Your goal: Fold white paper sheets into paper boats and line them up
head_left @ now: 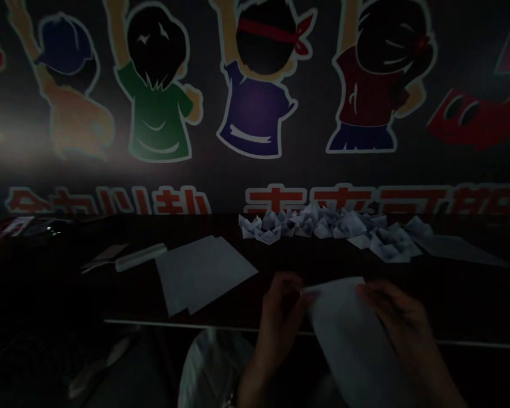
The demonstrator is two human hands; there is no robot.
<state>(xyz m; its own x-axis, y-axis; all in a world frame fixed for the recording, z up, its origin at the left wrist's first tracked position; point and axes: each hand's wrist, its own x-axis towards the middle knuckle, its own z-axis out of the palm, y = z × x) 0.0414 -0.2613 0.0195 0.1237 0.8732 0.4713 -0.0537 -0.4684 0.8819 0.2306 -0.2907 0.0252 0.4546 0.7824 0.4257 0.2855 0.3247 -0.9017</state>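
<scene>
- Left hand (280,323) and right hand (402,323): each grip clamped on a white paper sheet (348,340), above the surface's front edge (195,324).
- Folded paper boats (314,224) sit well beyond the sheet; loose sheets (202,272) lie up-left of it, with open room between.

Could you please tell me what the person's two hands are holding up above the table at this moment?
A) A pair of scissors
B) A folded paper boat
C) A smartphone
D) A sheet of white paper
D: the left hand and right hand both hold a sheet of white paper up off the table.
</scene>
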